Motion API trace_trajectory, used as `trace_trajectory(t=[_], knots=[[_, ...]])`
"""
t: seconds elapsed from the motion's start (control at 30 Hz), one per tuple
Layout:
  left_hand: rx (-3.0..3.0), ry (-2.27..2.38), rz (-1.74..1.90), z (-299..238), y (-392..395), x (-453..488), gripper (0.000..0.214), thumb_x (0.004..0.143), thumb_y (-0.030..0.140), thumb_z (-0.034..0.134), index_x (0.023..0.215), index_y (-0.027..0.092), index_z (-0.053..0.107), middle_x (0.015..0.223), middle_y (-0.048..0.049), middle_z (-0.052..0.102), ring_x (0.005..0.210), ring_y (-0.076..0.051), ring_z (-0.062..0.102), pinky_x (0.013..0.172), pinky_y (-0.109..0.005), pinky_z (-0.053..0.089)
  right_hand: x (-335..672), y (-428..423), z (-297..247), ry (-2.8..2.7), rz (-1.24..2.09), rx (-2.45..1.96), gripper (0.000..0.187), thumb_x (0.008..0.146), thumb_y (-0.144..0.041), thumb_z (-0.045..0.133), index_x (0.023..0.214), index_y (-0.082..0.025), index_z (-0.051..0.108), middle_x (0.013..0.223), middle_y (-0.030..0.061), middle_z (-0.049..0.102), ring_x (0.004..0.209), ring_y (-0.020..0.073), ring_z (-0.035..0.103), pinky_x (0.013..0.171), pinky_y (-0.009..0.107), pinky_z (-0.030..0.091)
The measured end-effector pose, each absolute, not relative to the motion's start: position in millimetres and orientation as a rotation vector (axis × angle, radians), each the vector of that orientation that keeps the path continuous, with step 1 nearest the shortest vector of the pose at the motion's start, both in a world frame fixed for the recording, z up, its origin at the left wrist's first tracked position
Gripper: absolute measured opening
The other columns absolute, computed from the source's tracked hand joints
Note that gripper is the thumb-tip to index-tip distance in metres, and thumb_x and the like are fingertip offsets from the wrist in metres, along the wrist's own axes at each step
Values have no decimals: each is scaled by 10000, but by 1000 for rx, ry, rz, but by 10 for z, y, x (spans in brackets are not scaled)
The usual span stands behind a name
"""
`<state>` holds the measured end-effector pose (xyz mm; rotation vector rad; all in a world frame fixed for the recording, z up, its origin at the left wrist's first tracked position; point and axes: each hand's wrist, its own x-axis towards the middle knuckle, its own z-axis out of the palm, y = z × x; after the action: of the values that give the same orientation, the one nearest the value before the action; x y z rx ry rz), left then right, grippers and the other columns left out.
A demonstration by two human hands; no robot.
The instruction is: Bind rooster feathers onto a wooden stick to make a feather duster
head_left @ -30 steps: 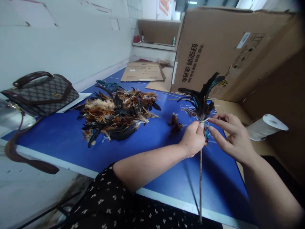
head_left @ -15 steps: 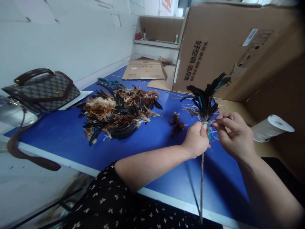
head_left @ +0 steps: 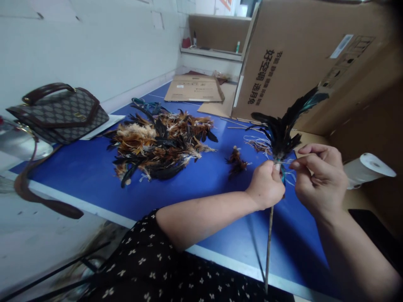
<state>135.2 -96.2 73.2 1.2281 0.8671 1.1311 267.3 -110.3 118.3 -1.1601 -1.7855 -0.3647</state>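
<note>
Our left hand (head_left: 266, 184) stays clamped around the upper part of the stick (head_left: 269, 247), just below the black feathers (head_left: 280, 136). To the stick's right, our right hand (head_left: 324, 180) has drawn slightly farther off, fingers pinched together on white thread (head_left: 286, 162) now stretched straighter; we judge the wrap is being tightened.

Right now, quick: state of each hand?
Left hand: closed around the stick, just below the black feathers.
Right hand: closed, pinching a pale thread.
</note>
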Motion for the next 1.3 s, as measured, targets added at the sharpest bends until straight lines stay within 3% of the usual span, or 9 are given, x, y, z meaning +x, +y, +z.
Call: trace_trajectory(t=[0.17, 0.5, 0.77, 0.9, 1.03, 1.13, 1.3], knots=[[1167, 840, 1088, 758, -1010, 1352, 307, 1047, 453, 572, 844, 244, 475, 661, 33, 492, 535, -138, 499, 542, -273, 458, 2765, -1096, 1167, -1749, -406, -1220, 177, 927, -190, 671, 752, -212, 658, 1033, 75, 694, 1041, 282, 685, 941, 494, 510], [1194, 835, 1138, 737, -955, 1357, 203, 1007, 398, 616, 886, 238, 583, 675, -36, 588, 730, -226, 642, 651, -317, 544, 2496, -1182, 1264, -1855, -358, -1133, 172, 913, -142, 634, 770, -223, 683, 1107, 93, 733, 1108, 309, 669, 1015, 543, 483], [1154, 809, 987, 858, -1069, 1310, 277, 1068, 440, 497, 888, 230, 476, 708, 22, 523, 511, -129, 535, 490, -267, 504, 2703, -1233, 1288, -1694, -346, -1238, 162, 937, -208, 704, 776, -222, 693, 1111, 90, 702, 1083, 295, 676, 932, 474, 522], [1178, 830, 1023, 819, -1061, 1335, 285, 1080, 440, 484, 892, 227, 468, 682, 40, 497, 462, -109, 500, 465, -246, 457, 2707, -1262, 1301, -1742, -128, -1220, 186, 968, -223, 685, 782, -223, 687, 1162, 103, 734, 1141, 295, 708, 925, 435, 542], [1229, 870, 1048, 761, -1012, 1347, 275, 1090, 409, 451, 880, 231, 458, 680, 32, 501, 493, -121, 507, 510, -266, 472, 2709, -1283, 1298, -1801, 90, -1250, 176, 1021, -234, 650, 851, -231, 698, 1206, 82, 761, 1152, 258, 722, 988, 403, 531], [1290, 923, 1044, 744, -985, 1342, 257, 1075, 381, 488, 867, 232, 469, 692, 12, 525, 617, -154, 573, 615, -283, 526, 2758, -1301, 1276, -1832, 92, -1305, 170, 1031, -262, 639, 876, -234, 702, 1176, 68, 761, 1101, 240, 720, 921, 364, 531], [1374, 944, 1037, 755, -985, 1334, 228, 1079, 346, 469, 881, 232, 484, 734, -6, 561, 754, -186, 628, 738, -309, 556, 2796, -1348, 1268, -1817, 170, -1401, 180, 1050, -352, 637, 944, -235, 725, 917, 28, 750, 787, 177, 683, 710, 297, 503]])
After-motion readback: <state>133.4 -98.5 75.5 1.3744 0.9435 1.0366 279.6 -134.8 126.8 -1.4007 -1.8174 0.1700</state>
